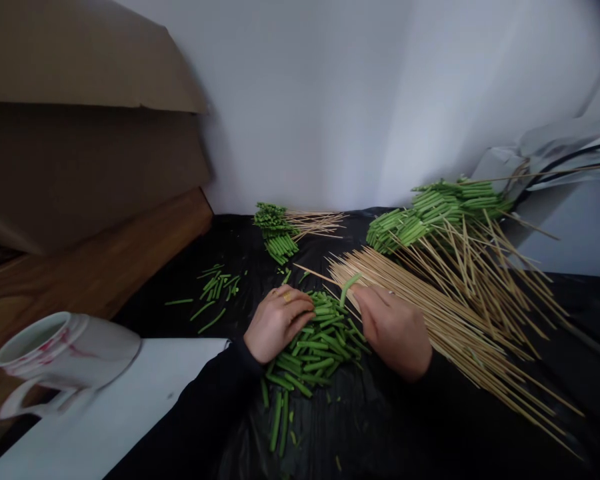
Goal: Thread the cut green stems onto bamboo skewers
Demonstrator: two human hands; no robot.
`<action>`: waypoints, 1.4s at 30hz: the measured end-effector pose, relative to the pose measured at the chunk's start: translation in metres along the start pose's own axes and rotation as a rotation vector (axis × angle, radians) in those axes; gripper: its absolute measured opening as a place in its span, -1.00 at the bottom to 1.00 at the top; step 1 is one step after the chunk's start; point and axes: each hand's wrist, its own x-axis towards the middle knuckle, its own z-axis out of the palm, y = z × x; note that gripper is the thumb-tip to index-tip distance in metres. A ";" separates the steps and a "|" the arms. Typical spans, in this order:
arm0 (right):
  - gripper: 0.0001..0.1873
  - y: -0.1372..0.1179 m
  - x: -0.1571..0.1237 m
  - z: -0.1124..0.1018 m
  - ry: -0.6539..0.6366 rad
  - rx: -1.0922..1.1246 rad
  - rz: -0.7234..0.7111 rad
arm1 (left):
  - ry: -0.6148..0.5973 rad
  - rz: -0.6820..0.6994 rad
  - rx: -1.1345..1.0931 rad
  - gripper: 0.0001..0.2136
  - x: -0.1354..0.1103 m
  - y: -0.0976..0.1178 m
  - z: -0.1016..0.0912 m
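My left hand (pixel 278 321) rests with curled fingers on the left edge of a heap of short green stalk pieces (pixel 314 350) on black plastic sheeting (pixel 360 427); whether it grips any piece is hidden. My right hand (pixel 394 330) pinches one green stalk piece (pixel 349 288) that sticks up from its fingertips, just beside a large fan of bamboo skewers (pixel 460 307). Both sleeves are black.
Skewered green stalks lie in two piles at the back, one small (pixel 278 233) and one larger (pixel 433 212). Loose green scraps (pixel 214 290) lie to the left. A white mug (pixel 55 357) stands on white paper at the near left. Cardboard and a wooden board (pixel 105 267) lean at the left.
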 end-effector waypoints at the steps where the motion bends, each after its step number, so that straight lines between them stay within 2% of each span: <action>1: -0.75 0.001 0.000 -0.001 0.019 0.008 0.005 | 0.060 -0.073 -0.083 -0.89 0.000 -0.002 0.000; 4: -0.76 0.001 0.002 -0.004 0.065 0.041 0.005 | 0.221 -0.370 -0.439 -0.87 0.002 -0.007 -0.001; 8: -0.74 -0.004 0.001 -0.008 0.067 0.037 -0.019 | 0.352 -0.713 -1.077 -0.75 0.004 -0.011 -0.001; 11: -0.72 -0.007 0.000 -0.009 0.058 0.018 -0.035 | 0.397 -0.846 -1.386 -0.72 0.006 -0.012 -0.002; 14: -0.72 -0.008 -0.001 -0.008 0.051 0.005 -0.047 | 0.392 -0.882 -1.538 -0.70 0.006 -0.012 -0.004; 19: -0.71 -0.007 -0.002 -0.007 0.030 -0.024 -0.086 | 0.369 -0.872 -1.626 -0.69 0.005 -0.015 -0.006; 25: -0.70 -0.007 -0.003 -0.006 0.019 -0.046 -0.106 | 0.360 -0.866 -1.615 -0.77 0.004 -0.017 -0.006; 42: -0.70 -0.007 -0.002 -0.007 0.000 -0.085 -0.119 | 0.390 -0.864 -1.535 -0.73 0.005 -0.015 -0.007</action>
